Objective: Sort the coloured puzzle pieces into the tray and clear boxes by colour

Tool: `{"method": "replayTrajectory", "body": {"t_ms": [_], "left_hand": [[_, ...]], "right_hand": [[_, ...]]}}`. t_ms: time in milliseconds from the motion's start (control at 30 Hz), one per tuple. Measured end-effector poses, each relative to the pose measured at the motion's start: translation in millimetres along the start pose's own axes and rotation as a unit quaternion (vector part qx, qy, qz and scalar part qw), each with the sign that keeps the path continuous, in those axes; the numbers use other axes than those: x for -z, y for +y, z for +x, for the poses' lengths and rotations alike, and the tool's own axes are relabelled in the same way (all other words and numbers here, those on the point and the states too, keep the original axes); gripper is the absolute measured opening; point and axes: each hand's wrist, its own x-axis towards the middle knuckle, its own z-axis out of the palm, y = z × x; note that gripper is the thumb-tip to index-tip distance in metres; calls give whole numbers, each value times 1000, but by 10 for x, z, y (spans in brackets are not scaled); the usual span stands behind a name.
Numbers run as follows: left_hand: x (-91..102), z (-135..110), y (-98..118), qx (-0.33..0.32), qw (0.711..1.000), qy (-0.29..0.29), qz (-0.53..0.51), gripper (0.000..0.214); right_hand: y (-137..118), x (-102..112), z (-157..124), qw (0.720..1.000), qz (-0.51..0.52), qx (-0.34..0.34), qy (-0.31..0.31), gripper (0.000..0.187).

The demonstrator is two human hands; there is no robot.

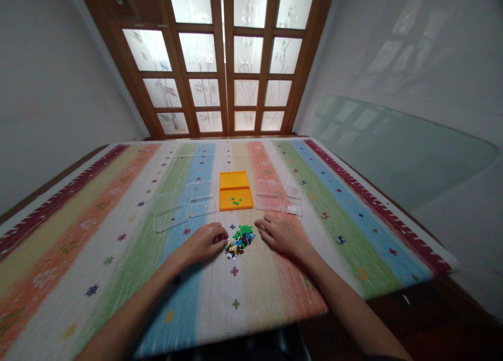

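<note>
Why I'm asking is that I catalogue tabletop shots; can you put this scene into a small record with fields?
Left hand: left hand, fingers curled at the left edge of the pile; whether it grips a piece is too small to tell
Right hand: right hand, beside the pile's upper right
Pile: small multicoloured pieces, green mostly at the far side
Case: orange case, open, beyond the pile
Case contents: a few green pieces in the near half
Clear boxes: four clear boxes, two on each side of the case
Surface: striped tablecloth
</note>
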Motion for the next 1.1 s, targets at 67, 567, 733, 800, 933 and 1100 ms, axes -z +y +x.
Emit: {"method": "replayTrajectory", "body": {"t_ms": [67, 567, 733, 800, 933, 1100], "left_hand": [[-25, -6, -5, 1, 1000, 14, -10, 16], [-100, -112, -78, 6, 997, 70, -21, 24], [-66, -121, -77, 9, 998, 55, -27, 20], [-49, -120, -70, 9, 998, 50, -34, 15], [-38, -115, -50, 7, 996, 61, -61, 17], [-92, -92, -8, 24, 985, 107, -134, 18]], "right_hand": [[9, 6, 1, 1000, 17, -2, 3, 24], [-76, 9, 146, 992, 116, 39, 32, 23], [-61, 27, 142, 990, 125, 42, 41, 24], [-80, 49, 152, 989, 138, 45, 40, 23], [-178, 82, 214, 984, 146, 88, 48, 20], [-368, 57, 323, 975, 123, 170, 68, 22]]}}
